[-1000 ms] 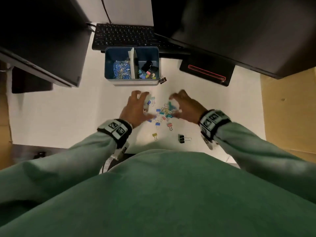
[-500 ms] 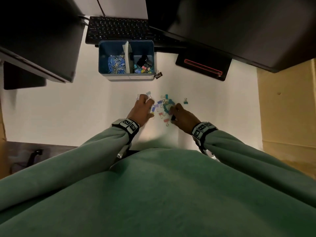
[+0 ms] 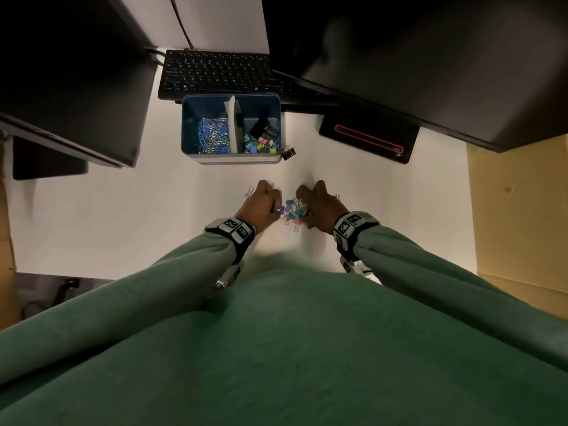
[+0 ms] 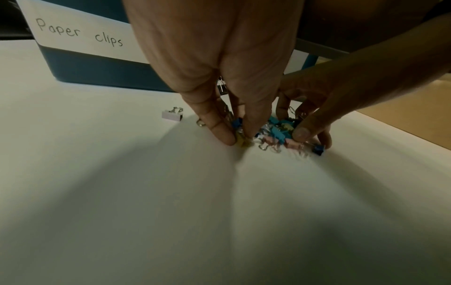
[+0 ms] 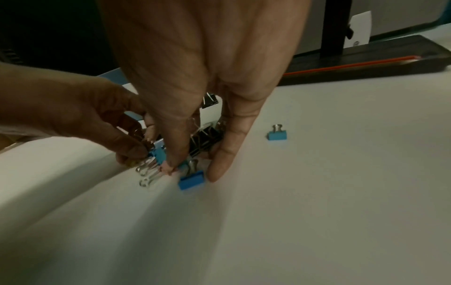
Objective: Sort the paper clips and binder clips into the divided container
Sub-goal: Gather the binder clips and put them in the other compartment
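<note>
Bare desk [image 3: 353, 179] between clip pile [image 3: 293, 209] and container [image 3: 230, 158]; black binder clip [image 3: 288, 152] at container's right corner.

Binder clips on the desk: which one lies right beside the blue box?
The black binder clip, at the blue box's front right corner; the others lie near the hands.

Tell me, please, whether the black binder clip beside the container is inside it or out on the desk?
Out. The black binder clip lies on the desk against the outside corner of the container.
</note>
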{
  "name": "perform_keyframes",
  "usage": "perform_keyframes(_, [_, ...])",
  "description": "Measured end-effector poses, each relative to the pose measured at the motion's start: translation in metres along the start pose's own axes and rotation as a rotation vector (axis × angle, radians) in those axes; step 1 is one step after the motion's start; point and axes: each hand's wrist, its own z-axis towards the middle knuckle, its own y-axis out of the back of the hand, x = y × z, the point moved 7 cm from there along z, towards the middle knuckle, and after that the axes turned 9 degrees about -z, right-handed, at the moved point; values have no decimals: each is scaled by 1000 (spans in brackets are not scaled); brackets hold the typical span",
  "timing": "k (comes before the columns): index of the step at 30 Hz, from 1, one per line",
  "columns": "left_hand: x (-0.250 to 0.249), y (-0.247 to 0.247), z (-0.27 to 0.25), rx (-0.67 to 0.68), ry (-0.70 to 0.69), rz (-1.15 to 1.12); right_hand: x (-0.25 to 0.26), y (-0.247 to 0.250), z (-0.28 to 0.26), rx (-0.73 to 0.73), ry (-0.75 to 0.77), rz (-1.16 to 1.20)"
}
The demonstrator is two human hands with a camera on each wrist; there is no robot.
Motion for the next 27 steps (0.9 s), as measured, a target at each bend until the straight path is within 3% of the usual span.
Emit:
perform_keyframes(5, [-7,3,-3,-9,1,-163,-16,5,0,-29,13,136])
perform_keyframes(8, [-13,32,-8,-113,10,-269,-20,16,-4,-75,-17,328])
perform_keyframes(12, [-22,96,-2,-313,-15,-384,16,53,3,-120,66,609])
perform_keyframes(15, [-22,136,18,-413,-5,-372,57,97,23,-255,120,689])
perform_keyframes(18, [-16,152,35,-404,61,-271,84,131,48,-421,114,582])
perform_keyframes(21, [-16,155,32,-433,70,-236,92,134,65,-359,97,311])
perform_keyframes(24, [-26,147,11,-518,9,-201,80,133,47,-388,186,306])
perform_keyframes(27, [-43,100,-3,-337,-98,-112,28,124,16,-511,101,288])
